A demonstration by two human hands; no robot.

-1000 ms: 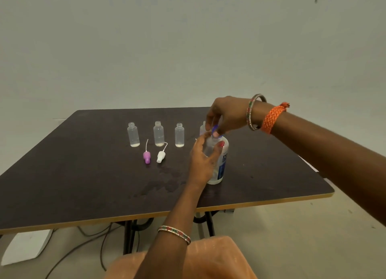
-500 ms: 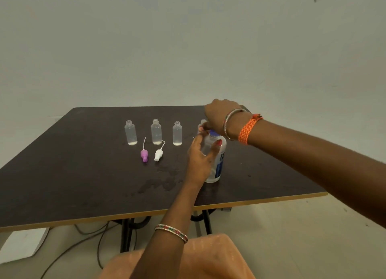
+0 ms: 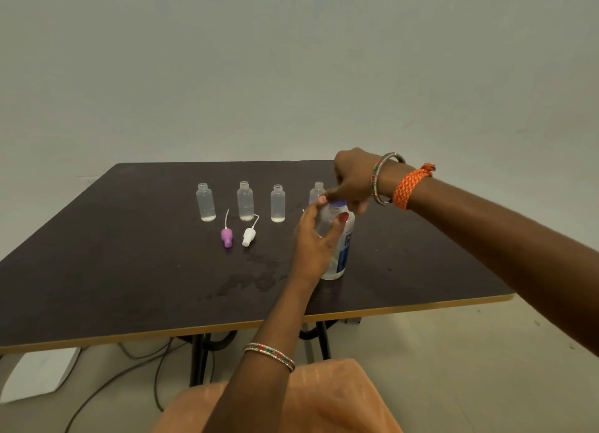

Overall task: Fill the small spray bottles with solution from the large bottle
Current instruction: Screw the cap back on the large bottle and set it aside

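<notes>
I am wrapping my left hand (image 3: 316, 241) around the large bottle (image 3: 337, 248), which is standing upright on the dark table (image 3: 97, 270). My right hand (image 3: 351, 181) is coming over the top of it, its fingers curling onto the blue cap (image 3: 338, 203). I judge I am working that cap, though I cannot tell whether I am opening or closing it.

Behind and to the left of the large bottle, four small spray bottles are standing in a row without tops: the nearest (image 3: 317, 192) partly hidden behind my fingers, then one (image 3: 277, 203), another (image 3: 245, 201) and the farthest (image 3: 205, 202). The three I can see clearly are holding only a little liquid at the bottom, so most of the filling is seemingly waiting to be done. A white spray top (image 3: 249, 236) and a purple one (image 3: 226, 236) are lying left of the large bottle, so recapping is also waiting.

A wet patch (image 3: 252, 278) is glistening just left of the bottle's base. Beyond the bottle a plain pale wall (image 3: 291, 60) is rising; cables (image 3: 155, 367) are trailing under the table.
</notes>
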